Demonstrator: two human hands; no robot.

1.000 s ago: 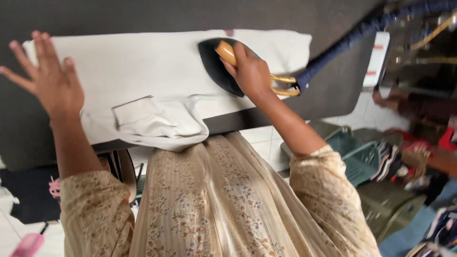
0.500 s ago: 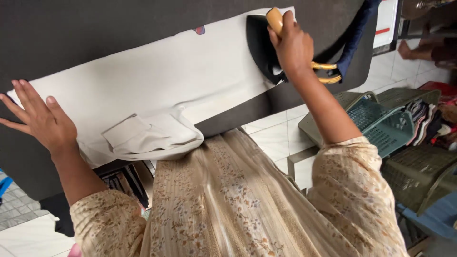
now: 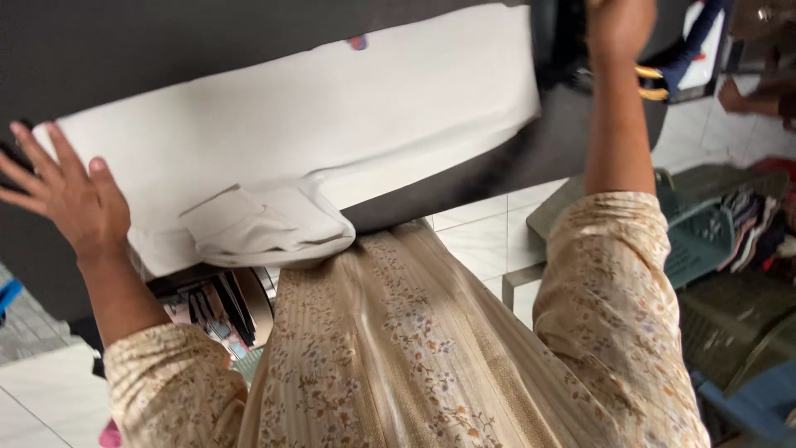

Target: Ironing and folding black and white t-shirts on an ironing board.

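White cloth (image 3: 315, 133) spread flat on dark ironing board (image 3: 124, 50), w/ folded bunch at near edge. Left hand (image 3: 70, 195) open, fingers splayed, pressing cloth's left end. Right hand (image 3: 618, 25) closed on black iron (image 3: 572, 50) at board's right end, just off cloth.

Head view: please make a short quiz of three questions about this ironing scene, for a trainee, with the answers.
1. True or false: the left hand rests with spread fingers on the white cloth.
2. Which hand grips the iron?
3. Where is the iron: A) middle of the cloth, B) past the cloth's right end, C) on the floor?

Key
1. True.
2. The right hand.
3. B; it is on the dark board, partly cut off by the frame's top edge.
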